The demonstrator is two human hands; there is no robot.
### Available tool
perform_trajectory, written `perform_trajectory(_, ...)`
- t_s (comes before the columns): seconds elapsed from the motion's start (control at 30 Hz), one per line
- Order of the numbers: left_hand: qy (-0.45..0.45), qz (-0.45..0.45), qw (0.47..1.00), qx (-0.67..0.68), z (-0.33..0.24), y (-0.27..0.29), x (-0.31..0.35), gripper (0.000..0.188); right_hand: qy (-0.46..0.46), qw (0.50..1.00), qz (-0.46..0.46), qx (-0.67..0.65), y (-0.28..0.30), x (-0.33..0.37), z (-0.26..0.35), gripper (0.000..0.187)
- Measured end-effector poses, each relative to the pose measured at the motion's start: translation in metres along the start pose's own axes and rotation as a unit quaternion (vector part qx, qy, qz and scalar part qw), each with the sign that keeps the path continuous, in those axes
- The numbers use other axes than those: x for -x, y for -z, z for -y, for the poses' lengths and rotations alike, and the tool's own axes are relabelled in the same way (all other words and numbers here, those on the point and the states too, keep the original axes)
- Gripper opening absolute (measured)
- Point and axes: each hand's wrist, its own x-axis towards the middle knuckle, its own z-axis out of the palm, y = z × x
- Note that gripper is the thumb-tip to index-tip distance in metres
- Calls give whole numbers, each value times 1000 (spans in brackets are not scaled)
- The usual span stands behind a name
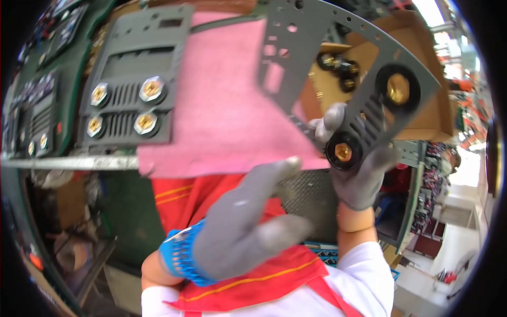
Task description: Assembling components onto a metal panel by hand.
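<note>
My right hand [359, 174], in a grey glove, grips a dark grey metal panel [296, 58] by its near right end, holding it raised and tilted. Slots, holes and a large rectangular cut-out run through this panel. Two round black fittings with brass centres, one nearer [344, 151] and one farther [398, 90], sit in it on either side of a row of slots. My gloved left hand [248, 216], a blue band at its wrist, is in front of the bench edge with fingers apart and nothing in them. Motion blurs its fingertips.
A pink cloth [216, 100] covers the middle of the bench. On its left lies a similar grey panel [132, 66] with several silver hex nuts around brass centres. Behind the raised panel stands a cardboard box [422, 58] with black-and-brass fittings [346, 68]. More assembled panels [39, 105] are at far left.
</note>
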Motion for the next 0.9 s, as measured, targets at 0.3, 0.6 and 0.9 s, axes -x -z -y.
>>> perform_trajectory(0.3, -59, 27, 980, 190, 45, 10, 20, 51, 32, 954, 45, -294, -17, -19, 14, 65)
perform_trajectory(0.6, -179, -73, 962, 193, 48, 79, 75, 49, 48, 998, 47, 20, -57, -36, 28, 102)
perform_trajectory(0.9, -216, -502, 836, -49, -1, 188, 75, 60, 363, 731, 175, 551, -175, -61, -11, 63)
